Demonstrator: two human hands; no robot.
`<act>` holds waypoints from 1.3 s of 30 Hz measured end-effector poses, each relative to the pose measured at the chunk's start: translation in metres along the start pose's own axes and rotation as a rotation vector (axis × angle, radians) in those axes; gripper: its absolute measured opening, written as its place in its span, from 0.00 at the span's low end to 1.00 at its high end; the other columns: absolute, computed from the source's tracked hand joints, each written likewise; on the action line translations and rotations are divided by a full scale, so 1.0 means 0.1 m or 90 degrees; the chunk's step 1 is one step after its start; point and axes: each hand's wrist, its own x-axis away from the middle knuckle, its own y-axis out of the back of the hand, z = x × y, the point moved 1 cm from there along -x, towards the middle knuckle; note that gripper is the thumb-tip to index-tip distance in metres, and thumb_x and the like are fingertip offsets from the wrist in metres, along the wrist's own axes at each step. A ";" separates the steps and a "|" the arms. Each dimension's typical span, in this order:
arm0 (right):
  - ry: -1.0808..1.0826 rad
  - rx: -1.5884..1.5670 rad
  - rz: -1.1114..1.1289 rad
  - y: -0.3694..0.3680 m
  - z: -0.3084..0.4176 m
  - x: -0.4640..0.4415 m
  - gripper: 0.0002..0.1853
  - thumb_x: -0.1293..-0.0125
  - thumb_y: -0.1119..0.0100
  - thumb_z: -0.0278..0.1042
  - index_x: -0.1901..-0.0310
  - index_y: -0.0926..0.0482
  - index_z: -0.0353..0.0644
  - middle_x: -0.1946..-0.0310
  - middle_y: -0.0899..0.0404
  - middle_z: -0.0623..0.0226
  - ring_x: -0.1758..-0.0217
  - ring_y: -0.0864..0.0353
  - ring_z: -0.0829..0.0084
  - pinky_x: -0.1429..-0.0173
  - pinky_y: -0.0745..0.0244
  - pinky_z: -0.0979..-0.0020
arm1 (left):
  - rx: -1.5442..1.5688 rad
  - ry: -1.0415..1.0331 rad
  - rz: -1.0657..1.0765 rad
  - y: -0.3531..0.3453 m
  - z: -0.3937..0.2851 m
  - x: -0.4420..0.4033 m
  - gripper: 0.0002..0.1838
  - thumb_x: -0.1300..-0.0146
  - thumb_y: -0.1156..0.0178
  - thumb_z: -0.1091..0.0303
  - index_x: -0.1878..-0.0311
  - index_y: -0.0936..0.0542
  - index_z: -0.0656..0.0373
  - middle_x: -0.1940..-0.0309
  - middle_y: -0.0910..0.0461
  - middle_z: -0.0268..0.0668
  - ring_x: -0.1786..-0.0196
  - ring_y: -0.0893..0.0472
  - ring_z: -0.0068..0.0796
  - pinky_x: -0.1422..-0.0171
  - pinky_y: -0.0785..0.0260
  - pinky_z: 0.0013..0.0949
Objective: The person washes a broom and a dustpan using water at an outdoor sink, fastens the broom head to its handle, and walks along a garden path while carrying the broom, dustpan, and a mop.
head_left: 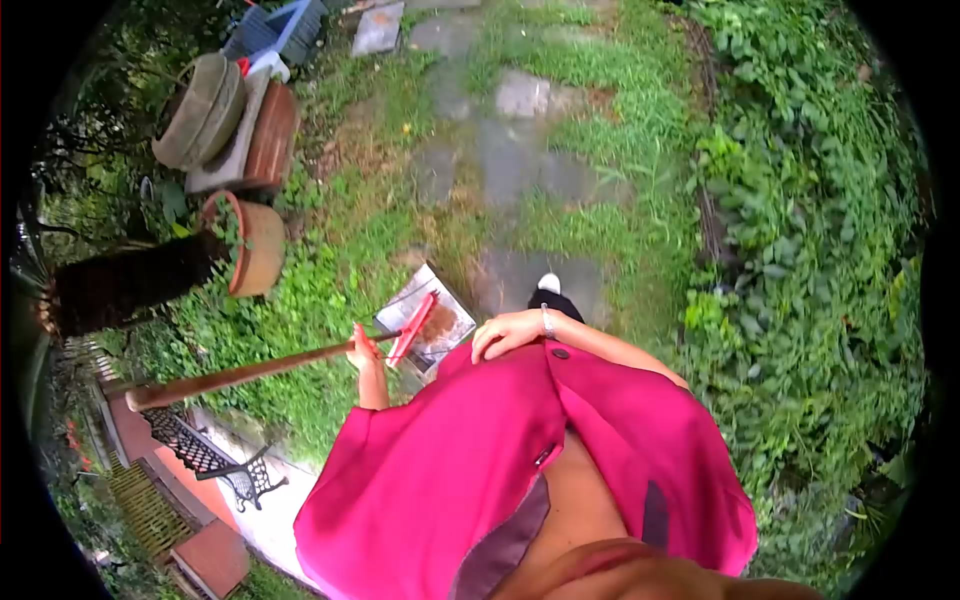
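Note:
My left hand (pixel 364 350) is closed round the wooden handle (pixel 240 374) of a long-handled tool. That handle slants out to the left, its blunt end nearest the camera. At its other end the narrow red head (pixel 413 328) hangs over a metal tray (pixel 458 322), which sits on the grass by the paving and has brown, soil-like matter in it. My right hand (pixel 506 331), with a bracelet at the wrist, lies against the front of my pink shirt (pixel 430 450), fingers loosely extended. Nothing shows in it, though its fingertips are partly hidden.
Stone slabs (pixel 510 160) run ahead through grass, with one shoe (pixel 549 283) on them. Dense leafy plants (pixel 810 260) border the right. Along the left stand a clay pot (pixel 262 250), stacked planters (pixel 205 115), a blue crate (pixel 290 30) and a black metal bench (pixel 240 475).

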 end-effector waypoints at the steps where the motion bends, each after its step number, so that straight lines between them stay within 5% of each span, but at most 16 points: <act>1: 0.050 0.032 0.019 0.32 0.00 -0.01 0.14 0.36 0.46 0.35 0.53 0.23 0.37 0.55 0.21 0.59 0.51 0.23 0.66 0.47 0.31 0.68 | 0.008 -0.010 0.015 -0.24 -0.10 -0.05 0.18 0.42 0.38 0.50 0.74 0.31 0.51 0.90 0.37 0.28 0.92 0.42 0.18 0.90 0.53 0.25; 5: 0.062 0.225 0.064 1.38 0.40 -0.05 0.15 0.39 0.45 0.35 0.51 0.24 0.40 0.55 0.23 0.61 0.50 0.25 0.64 0.45 0.32 0.67 | 0.081 -0.018 0.033 -1.08 -0.71 0.00 0.14 0.40 0.40 0.53 0.73 0.30 0.50 0.87 0.35 0.27 0.90 0.42 0.17 0.89 0.53 0.24; 9: 0.089 0.085 0.057 2.48 0.59 -0.09 0.12 0.49 0.46 0.28 0.61 0.28 0.38 0.61 0.29 0.62 0.51 0.30 0.62 0.48 0.34 0.64 | 0.115 -0.014 0.020 -1.86 -1.16 -0.18 0.12 0.41 0.38 0.53 0.70 0.25 0.48 0.87 0.37 0.22 0.89 0.43 0.13 0.88 0.55 0.21; 11: 0.071 0.066 0.046 3.16 0.49 0.01 0.09 0.47 0.46 0.33 0.63 0.26 0.42 0.62 0.29 0.65 0.53 0.29 0.64 0.52 0.33 0.67 | 0.143 -0.002 0.020 -2.38 -1.30 -0.36 0.12 0.41 0.38 0.54 0.70 0.26 0.49 0.87 0.36 0.22 0.89 0.43 0.14 0.88 0.55 0.21; 13: 0.034 0.463 0.139 3.89 0.34 0.02 0.09 0.42 0.48 0.37 0.60 0.24 0.49 0.59 0.29 0.67 0.54 0.30 0.65 0.50 0.37 0.60 | 0.142 0.028 0.001 -2.88 -1.47 -0.71 0.12 0.42 0.38 0.53 0.71 0.26 0.48 0.87 0.36 0.22 0.90 0.43 0.15 0.88 0.56 0.21; 17: 0.088 0.740 0.018 5.31 0.47 -0.20 0.09 0.40 0.50 0.50 0.66 0.22 0.61 0.66 0.27 0.75 0.59 0.31 0.71 0.55 0.40 0.65 | 0.122 0.016 0.008 -4.11 -1.97 -1.24 0.17 0.41 0.38 0.53 0.75 0.33 0.49 0.88 0.37 0.26 0.91 0.43 0.16 0.89 0.56 0.23; 19: 0.082 0.690 0.061 5.91 0.37 -0.29 0.12 0.41 0.50 0.52 0.70 0.21 0.58 0.74 0.26 0.76 0.59 0.30 0.69 0.58 0.40 0.62 | 0.145 0.041 0.020 -4.68 -2.21 -1.43 0.17 0.41 0.39 0.54 0.74 0.34 0.50 0.88 0.37 0.26 0.91 0.43 0.17 0.89 0.56 0.23; 21: -0.057 0.762 0.212 6.44 0.50 -0.46 0.09 0.45 0.47 0.46 0.67 0.20 0.56 0.72 0.26 0.75 0.52 0.31 0.70 0.48 0.42 0.55 | 0.121 0.044 -0.028 -5.18 -2.51 -1.54 0.15 0.41 0.38 0.54 0.72 0.33 0.50 0.88 0.37 0.26 0.91 0.42 0.17 0.89 0.55 0.23; 25: -0.119 0.762 0.256 7.40 0.32 -0.63 0.09 0.49 0.46 0.43 0.75 0.18 0.53 0.76 0.23 0.73 0.50 0.30 0.67 0.44 0.42 0.46 | 0.100 0.048 -0.035 -6.04 -3.16 -1.86 0.14 0.42 0.37 0.54 0.69 0.30 0.50 0.87 0.36 0.26 0.90 0.41 0.17 0.90 0.53 0.22; 28: -0.144 0.875 0.305 8.18 0.08 -0.69 0.10 0.49 0.47 0.44 0.78 0.17 0.53 0.75 0.20 0.71 0.49 0.30 0.59 0.44 0.44 0.35 | 0.102 0.026 -0.021 -6.61 -3.45 -2.18 0.14 0.41 0.38 0.54 0.72 0.29 0.51 0.88 0.36 0.25 0.90 0.41 0.15 0.89 0.54 0.22; 31: -0.089 1.034 0.305 9.12 -0.21 -0.71 0.08 0.52 0.44 0.43 0.78 0.17 0.54 0.73 0.20 0.72 0.52 0.28 0.61 0.44 0.43 0.38 | 0.112 -0.005 -0.057 -7.20 -3.65 -2.36 0.14 0.40 0.39 0.54 0.73 0.29 0.51 0.88 0.36 0.25 0.90 0.41 0.15 0.89 0.55 0.22; 34: 0.020 0.824 0.249 10.12 -0.06 -0.73 0.07 0.56 0.42 0.41 0.78 0.18 0.51 0.72 0.20 0.71 0.52 0.28 0.64 0.44 0.40 0.45 | 0.089 -0.045 -0.077 -7.89 -4.10 -2.65 0.14 0.40 0.39 0.55 0.73 0.29 0.51 0.88 0.36 0.25 0.90 0.41 0.15 0.89 0.55 0.22; 39: 0.121 0.764 0.300 11.25 0.24 -0.87 0.11 0.59 0.41 0.42 0.76 0.17 0.47 0.51 0.27 0.53 0.40 0.35 0.57 0.38 0.48 0.39 | 0.177 -0.049 -0.130 -8.59 -4.71 -2.61 0.10 0.38 0.42 0.56 0.66 0.23 0.51 0.87 0.37 0.24 0.89 0.42 0.14 0.88 0.54 0.21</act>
